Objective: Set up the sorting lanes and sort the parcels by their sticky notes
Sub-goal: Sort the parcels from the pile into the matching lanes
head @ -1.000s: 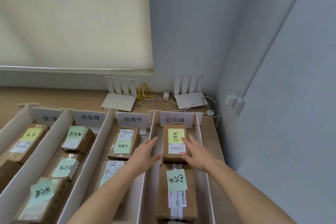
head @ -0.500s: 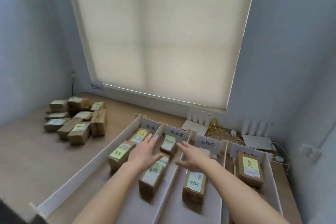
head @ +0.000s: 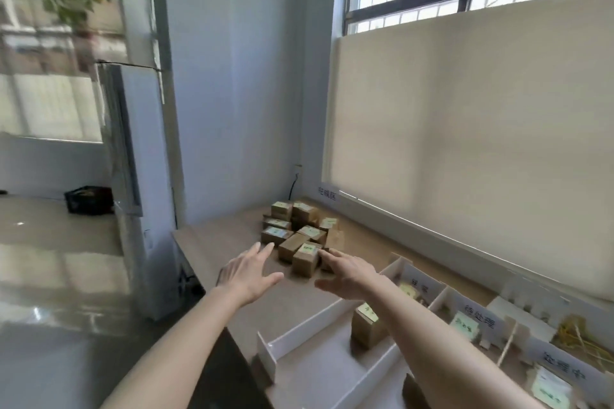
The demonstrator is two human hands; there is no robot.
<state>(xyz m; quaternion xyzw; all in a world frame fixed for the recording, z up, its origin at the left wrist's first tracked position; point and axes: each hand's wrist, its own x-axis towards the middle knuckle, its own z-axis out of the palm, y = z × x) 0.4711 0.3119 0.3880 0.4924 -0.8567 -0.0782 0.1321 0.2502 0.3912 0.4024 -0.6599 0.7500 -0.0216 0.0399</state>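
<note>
At the far left of the desk, we are reaching our spread, empty left hand (head: 247,271) and right hand (head: 349,271) toward the parcel pile (head: 299,236); next we must grab one box.

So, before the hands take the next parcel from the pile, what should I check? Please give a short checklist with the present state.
1. Both hands empty: ok. Left hand and right hand are open, holding nothing.
2. Nearest parcel reachable: ok, it stands between the two hands, not yet touched.
3. Sticky note present on it: ok.
4. Writing on that note readable: cannot tell, blurred.
5. Sorting lanes set up with room: ok, the nearest lane shows bare floor.
</note>
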